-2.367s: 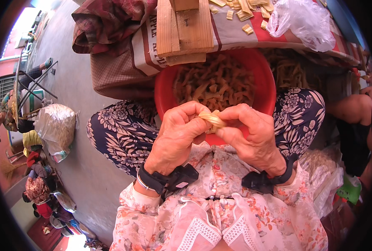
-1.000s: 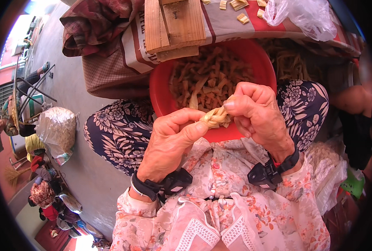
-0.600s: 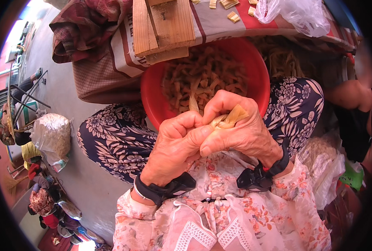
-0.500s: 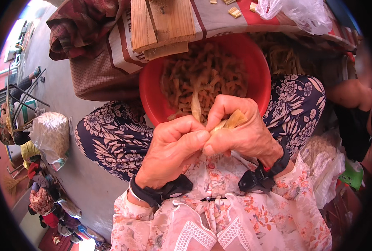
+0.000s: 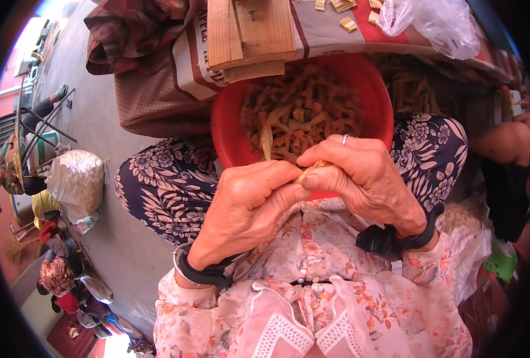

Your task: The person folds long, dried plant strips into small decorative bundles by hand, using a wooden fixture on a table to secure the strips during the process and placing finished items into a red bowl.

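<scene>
A pale tan, dried leaf-like strip [image 5: 267, 141] is pinched between my two hands, over the near rim of a red basin [image 5: 386, 113]. One end of it stands up past the fingertips of my left hand [image 5: 244, 203], whose thumb and forefinger are closed on it. The bent thumb and fingers of my right hand [image 5: 366, 179], which wears a ring, press on a small folded part of the same strip. Both sets of fingertips nearly touch, hiding most of the strip between them. Many short, folded tan pieces [image 5: 318, 104] fill the basin.
Beyond the basin, a wooden block [image 5: 253, 39] with a nail lies on a cloth-covered surface. Small striped straw-coloured pieces [image 5: 348, 24] and a clear plastic bag [image 5: 435, 27] are at its right. A filled bag [image 5: 77, 185] stands at left. Another person's arm [image 5: 503, 146] shows at right.
My right hand has rolled over the strip, so the loose end that stuck up from its fist is now hidden. The whole view has shifted slightly, with the basin appearing farther right.
</scene>
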Action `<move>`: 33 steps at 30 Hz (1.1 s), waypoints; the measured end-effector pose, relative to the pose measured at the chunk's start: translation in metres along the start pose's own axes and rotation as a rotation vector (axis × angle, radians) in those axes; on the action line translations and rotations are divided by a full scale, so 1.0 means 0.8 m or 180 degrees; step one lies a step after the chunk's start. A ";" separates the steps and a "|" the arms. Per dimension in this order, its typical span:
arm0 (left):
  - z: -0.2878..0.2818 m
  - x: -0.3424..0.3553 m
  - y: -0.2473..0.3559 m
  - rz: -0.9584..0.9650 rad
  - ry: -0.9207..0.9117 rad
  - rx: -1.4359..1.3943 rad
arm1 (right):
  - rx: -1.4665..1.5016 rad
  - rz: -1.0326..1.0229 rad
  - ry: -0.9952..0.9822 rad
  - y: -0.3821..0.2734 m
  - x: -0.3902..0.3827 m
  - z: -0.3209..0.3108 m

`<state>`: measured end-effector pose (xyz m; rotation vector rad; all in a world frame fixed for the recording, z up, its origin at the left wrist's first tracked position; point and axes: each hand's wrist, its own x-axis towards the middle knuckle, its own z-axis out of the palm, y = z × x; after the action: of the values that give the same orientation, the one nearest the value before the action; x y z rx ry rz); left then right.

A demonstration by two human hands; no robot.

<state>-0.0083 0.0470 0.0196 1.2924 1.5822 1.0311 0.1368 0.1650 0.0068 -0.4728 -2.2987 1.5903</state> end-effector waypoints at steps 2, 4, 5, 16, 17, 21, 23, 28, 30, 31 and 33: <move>-0.003 0.001 0.002 0.0006 -0.0127 -0.0013 | -0.0449 -0.0213 -0.0210 -0.001 0.002 -0.012; -0.009 0.001 0.000 0.0019 -0.0293 0.0222 | -0.1050 -0.0279 -0.0508 -0.010 0.007 -0.021; -0.013 0.001 -0.001 0.0023 -0.0373 0.0340 | -0.1349 -0.0314 -0.0659 -0.012 0.009 -0.024; 0.024 -0.008 0.003 0.0256 -0.0158 -0.0116 | 0.2956 0.2365 -0.0231 -0.013 -0.013 -0.007; 0.029 -0.010 0.001 0.0232 -0.0048 -0.0170 | 0.3147 0.2352 -0.0150 -0.013 -0.018 -0.006; 0.034 -0.016 -0.005 0.0251 -0.0069 0.0052 | 0.3534 0.2359 0.0212 -0.003 -0.030 0.008; 0.040 -0.017 -0.009 0.0188 0.0050 -0.0005 | 0.3581 0.2401 0.0278 0.000 -0.029 0.011; 0.022 -0.025 -0.001 -0.0694 0.0034 -0.1156 | 0.2672 0.1756 0.0212 -0.002 -0.013 -0.008; 0.018 -0.033 -0.001 -0.1072 0.0074 -0.1768 | 0.3003 0.1606 0.0092 0.009 -0.018 -0.017; 0.016 -0.033 0.000 -0.1193 0.0055 -0.1875 | 0.3207 0.1546 0.0196 0.011 -0.019 -0.012; 0.013 -0.029 0.007 -0.0917 -0.0035 -0.1524 | 0.3624 0.1438 0.0388 0.011 -0.024 -0.001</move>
<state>0.0064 0.0255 0.0234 0.7223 1.3527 1.1249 0.1554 0.1600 -0.0025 -0.7347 -0.9084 2.6088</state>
